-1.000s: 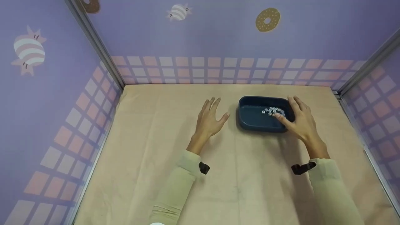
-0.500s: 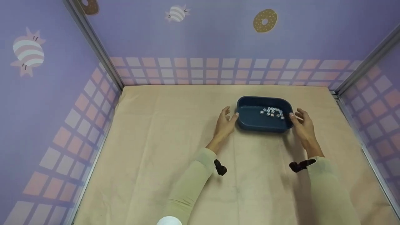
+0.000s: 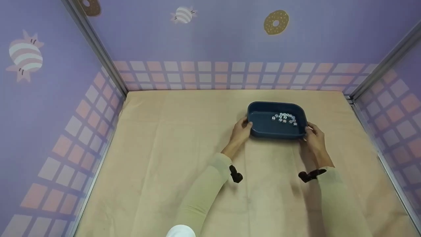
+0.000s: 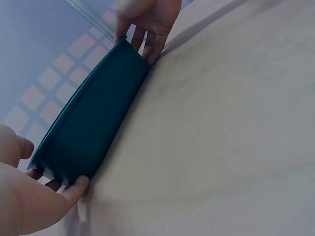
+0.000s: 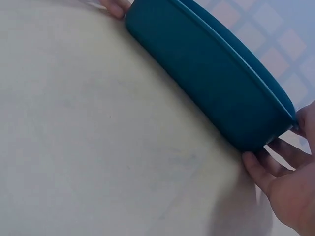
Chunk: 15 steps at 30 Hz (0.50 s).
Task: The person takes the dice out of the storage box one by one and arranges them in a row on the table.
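Observation:
A dark blue plastic bin [image 3: 261, 125] with rounded corners sits toward the back right of the table. Several small white dice [image 3: 285, 117] lie loose inside it, bunched toward its right half. My left hand [image 3: 241, 132] grips the bin's left end, thumb at the rim. At the opposite end my right hand [image 3: 315, 140] holds on the same way. In the left wrist view, the left hand's fingers [image 4: 78, 186] reach the bottom edge of the bin's end wall. The right wrist view has the right hand's fingers [image 5: 252, 164] low on the other end wall.
A beige cloth [image 3: 184, 131] covers the table. Purple panels with pink and white squares stand at the back [image 3: 210, 39], left [image 3: 49, 105] and right, joined by metal posts [image 3: 98, 49]. A white round object [image 3: 181, 231] shows at the bottom edge, by the left sleeve.
Both hands were open beside the bin, the left one farther off. They closed in and took hold of its two ends. The bin and dice look unmoved on the table.

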Each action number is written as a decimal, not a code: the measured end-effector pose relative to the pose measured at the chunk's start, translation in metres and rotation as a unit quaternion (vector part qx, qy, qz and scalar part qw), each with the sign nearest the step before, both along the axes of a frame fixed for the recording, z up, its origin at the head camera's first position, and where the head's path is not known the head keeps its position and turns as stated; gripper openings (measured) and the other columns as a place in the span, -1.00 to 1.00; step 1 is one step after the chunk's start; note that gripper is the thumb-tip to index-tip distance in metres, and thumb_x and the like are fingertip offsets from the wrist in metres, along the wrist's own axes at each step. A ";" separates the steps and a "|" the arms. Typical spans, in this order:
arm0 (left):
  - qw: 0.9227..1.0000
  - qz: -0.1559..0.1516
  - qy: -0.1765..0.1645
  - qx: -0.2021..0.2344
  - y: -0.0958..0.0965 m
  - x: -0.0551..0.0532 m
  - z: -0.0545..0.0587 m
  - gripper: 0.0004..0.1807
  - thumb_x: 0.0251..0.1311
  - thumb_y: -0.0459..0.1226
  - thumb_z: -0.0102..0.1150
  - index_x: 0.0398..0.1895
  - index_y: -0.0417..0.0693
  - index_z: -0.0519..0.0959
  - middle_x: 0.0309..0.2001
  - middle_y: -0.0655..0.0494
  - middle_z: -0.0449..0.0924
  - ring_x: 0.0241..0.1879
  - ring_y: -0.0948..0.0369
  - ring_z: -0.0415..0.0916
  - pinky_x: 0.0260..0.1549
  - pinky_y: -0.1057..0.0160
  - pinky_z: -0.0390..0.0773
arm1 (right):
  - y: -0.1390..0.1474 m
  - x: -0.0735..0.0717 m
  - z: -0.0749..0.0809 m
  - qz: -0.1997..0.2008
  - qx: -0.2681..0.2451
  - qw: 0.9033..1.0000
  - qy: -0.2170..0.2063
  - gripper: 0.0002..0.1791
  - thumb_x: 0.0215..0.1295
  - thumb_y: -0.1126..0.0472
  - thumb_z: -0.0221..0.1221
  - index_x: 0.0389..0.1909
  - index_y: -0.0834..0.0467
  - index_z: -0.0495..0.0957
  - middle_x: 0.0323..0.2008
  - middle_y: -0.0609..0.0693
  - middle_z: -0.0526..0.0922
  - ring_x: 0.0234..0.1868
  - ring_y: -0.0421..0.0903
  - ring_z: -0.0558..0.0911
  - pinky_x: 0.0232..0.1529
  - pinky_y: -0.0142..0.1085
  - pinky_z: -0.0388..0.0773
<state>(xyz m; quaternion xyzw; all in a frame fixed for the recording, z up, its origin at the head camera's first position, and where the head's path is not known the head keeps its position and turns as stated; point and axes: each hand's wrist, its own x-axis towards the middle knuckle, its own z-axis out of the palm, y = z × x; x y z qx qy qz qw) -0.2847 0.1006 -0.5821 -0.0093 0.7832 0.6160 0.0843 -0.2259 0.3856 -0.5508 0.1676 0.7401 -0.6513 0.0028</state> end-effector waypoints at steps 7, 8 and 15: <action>1.000 0.011 0.012 -0.024 -0.023 0.003 0.001 -0.49 0.63 -0.17 0.03 0.56 -0.05 0.40 0.39 0.02 0.53 0.36 0.12 0.49 0.36 0.11 0.43 | -0.009 0.005 0.000 0.015 -0.079 0.997 0.010 -0.39 0.68 0.29 -0.06 0.64 0.32 0.12 0.17 0.20 0.49 0.10 0.00 0.68 0.32 0.00 0.54; 1.000 0.012 0.017 -0.022 -0.029 0.005 0.002 -0.48 0.63 -0.17 0.04 0.56 -0.05 0.40 0.40 0.01 0.52 0.36 0.11 0.49 0.36 0.11 0.43 | -0.013 0.005 -0.002 0.016 -0.091 0.996 0.010 -0.39 0.69 0.28 -0.05 0.64 0.30 0.11 0.23 0.23 0.47 0.14 0.02 0.68 0.35 0.02 0.52; 0.999 0.018 0.033 0.017 -0.087 0.021 0.008 -0.45 0.60 -0.17 0.08 0.57 -0.10 0.40 0.45 -0.07 0.48 0.36 0.05 0.50 0.23 0.16 0.58 | -0.051 0.002 -0.018 0.036 -0.147 0.988 0.029 -0.41 0.71 0.24 -0.04 0.65 0.23 0.16 0.48 0.33 0.32 0.29 0.07 0.63 0.40 0.05 0.46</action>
